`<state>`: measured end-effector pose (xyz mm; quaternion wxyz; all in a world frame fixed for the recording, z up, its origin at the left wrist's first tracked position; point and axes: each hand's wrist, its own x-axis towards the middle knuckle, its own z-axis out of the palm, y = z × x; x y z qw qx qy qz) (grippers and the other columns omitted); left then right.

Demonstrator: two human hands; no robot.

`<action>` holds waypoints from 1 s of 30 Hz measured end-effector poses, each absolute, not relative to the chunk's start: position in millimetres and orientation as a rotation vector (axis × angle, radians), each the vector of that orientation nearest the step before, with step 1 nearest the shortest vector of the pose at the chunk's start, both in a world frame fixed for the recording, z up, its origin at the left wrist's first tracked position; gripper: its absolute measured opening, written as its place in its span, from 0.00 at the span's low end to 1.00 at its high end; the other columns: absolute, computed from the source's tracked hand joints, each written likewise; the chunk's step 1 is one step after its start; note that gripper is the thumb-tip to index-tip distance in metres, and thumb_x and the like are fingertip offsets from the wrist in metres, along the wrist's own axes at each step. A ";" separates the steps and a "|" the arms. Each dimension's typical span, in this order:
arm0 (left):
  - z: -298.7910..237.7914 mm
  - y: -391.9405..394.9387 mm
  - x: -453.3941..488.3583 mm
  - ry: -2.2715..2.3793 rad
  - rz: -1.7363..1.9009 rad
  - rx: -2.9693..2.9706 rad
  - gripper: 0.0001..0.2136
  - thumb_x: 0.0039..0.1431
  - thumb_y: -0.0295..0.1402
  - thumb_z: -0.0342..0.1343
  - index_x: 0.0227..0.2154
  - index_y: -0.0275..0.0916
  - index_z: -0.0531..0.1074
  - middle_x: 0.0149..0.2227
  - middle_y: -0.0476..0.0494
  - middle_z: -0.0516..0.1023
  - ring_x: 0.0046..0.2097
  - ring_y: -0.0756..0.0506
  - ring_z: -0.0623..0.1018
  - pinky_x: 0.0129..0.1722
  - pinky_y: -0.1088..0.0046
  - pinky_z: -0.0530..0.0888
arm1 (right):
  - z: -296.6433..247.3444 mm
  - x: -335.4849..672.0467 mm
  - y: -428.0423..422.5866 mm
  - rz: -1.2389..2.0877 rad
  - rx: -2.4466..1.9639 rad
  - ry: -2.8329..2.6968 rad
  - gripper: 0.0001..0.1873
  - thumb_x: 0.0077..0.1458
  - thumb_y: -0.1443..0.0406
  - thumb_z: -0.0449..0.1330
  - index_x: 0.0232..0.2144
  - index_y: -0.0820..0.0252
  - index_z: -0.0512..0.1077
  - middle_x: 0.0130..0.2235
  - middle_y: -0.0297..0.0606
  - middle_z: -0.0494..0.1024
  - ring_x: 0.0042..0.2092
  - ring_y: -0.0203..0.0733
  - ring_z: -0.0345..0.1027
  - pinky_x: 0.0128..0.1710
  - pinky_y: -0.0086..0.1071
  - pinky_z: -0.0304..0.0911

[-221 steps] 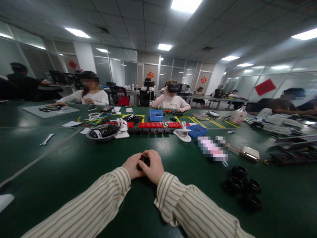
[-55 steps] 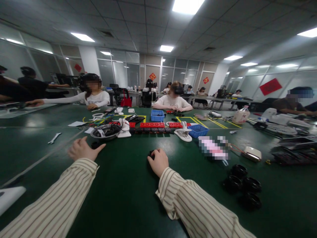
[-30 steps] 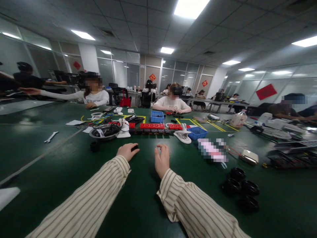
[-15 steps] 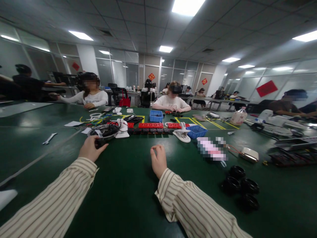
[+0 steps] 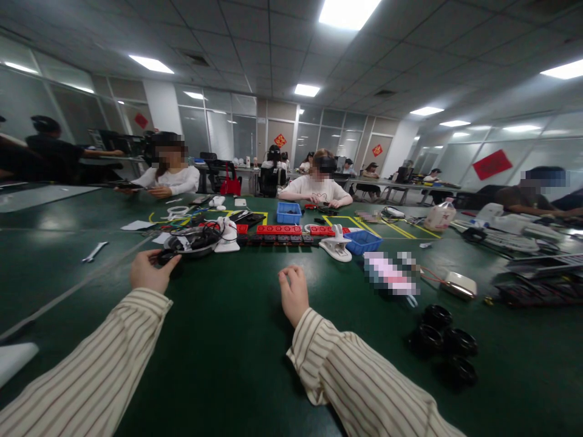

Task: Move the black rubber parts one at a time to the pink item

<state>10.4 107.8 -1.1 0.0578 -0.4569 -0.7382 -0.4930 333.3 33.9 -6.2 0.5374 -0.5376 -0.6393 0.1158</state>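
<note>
My left hand (image 5: 149,273) is closed on a small black part (image 5: 164,257), mostly covered by the fingers, so its kind does not show. Right beside it lies a shallow dish (image 5: 207,250) heaped with black pieces and cable. My right hand (image 5: 294,293) rests on the green table with its fingers curled in and nothing visible in them. Beyond the hands, a red and black power strip (image 5: 279,230) runs between two white clip stands, the left one (image 5: 228,237) by the dish and the right one (image 5: 336,247) by a blue bin (image 5: 363,241).
Several black round parts (image 5: 437,317) sit at the right, near a cream and gold box (image 5: 460,284). A wrench (image 5: 95,252) lies at the left. Farther back are another blue bin (image 5: 289,212) and a bottle (image 5: 441,215). Two people sit across the table (image 5: 237,364).
My left hand has moved left, away from the dish, with the black part in it. My right hand has stayed put. The person at the far left has drawn an arm in.
</note>
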 end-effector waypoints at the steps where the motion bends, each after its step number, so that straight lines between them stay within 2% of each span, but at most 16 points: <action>1: -2.2 108.3 9.7 -2.274 -1.465 -1.410 0.26 0.45 0.43 0.62 0.44 0.31 0.67 0.42 0.39 0.73 0.42 0.44 0.74 0.42 0.69 0.72 | -6.3 333.2 34.1 0.279 -1.278 -1.522 0.10 0.57 0.65 0.48 0.29 0.60 0.68 0.37 0.40 0.66 0.43 0.42 0.61 0.47 0.38 0.57; 8: -0.5 106.4 7.6 -2.294 -1.163 -1.538 0.25 0.49 0.45 0.59 0.46 0.33 0.68 0.44 0.38 0.74 0.47 0.40 0.72 0.48 0.63 0.69 | -6.5 332.7 33.9 0.299 -1.262 -1.520 0.10 0.56 0.65 0.49 0.28 0.59 0.69 0.37 0.39 0.66 0.42 0.41 0.61 0.46 0.37 0.57; 14: 4.3 108.0 2.1 -2.543 -1.011 -1.627 0.24 0.52 0.47 0.54 0.46 0.34 0.69 0.45 0.36 0.73 0.47 0.39 0.71 0.46 0.64 0.69 | -6.0 332.2 33.1 0.322 -1.253 -1.515 0.10 0.56 0.65 0.49 0.27 0.59 0.68 0.37 0.39 0.66 0.43 0.41 0.61 0.46 0.37 0.57; 23: 6.8 77.8 -13.8 -2.593 -1.046 -1.740 0.22 0.50 0.45 0.56 0.44 0.36 0.68 0.46 0.38 0.73 0.45 0.40 0.74 0.44 0.64 0.69 | -6.1 331.9 33.5 0.327 -1.259 -1.542 0.10 0.56 0.65 0.50 0.28 0.59 0.69 0.37 0.39 0.66 0.43 0.41 0.61 0.47 0.37 0.58; 27: 3.5 68.5 -17.9 -2.573 -1.046 -1.730 0.22 0.51 0.45 0.54 0.45 0.36 0.67 0.47 0.37 0.72 0.46 0.39 0.73 0.46 0.62 0.69 | -7.8 331.0 33.9 0.313 -1.256 -1.547 0.09 0.56 0.65 0.50 0.28 0.58 0.69 0.36 0.38 0.66 0.43 0.41 0.61 0.47 0.37 0.58; 30: 4.0 67.2 -16.2 -2.613 -1.061 -1.708 0.22 0.52 0.44 0.55 0.46 0.35 0.66 0.49 0.37 0.71 0.48 0.40 0.72 0.48 0.64 0.68 | -7.6 330.9 32.2 0.290 -1.269 -1.550 0.09 0.55 0.65 0.50 0.28 0.59 0.69 0.37 0.39 0.66 0.43 0.41 0.61 0.47 0.37 0.58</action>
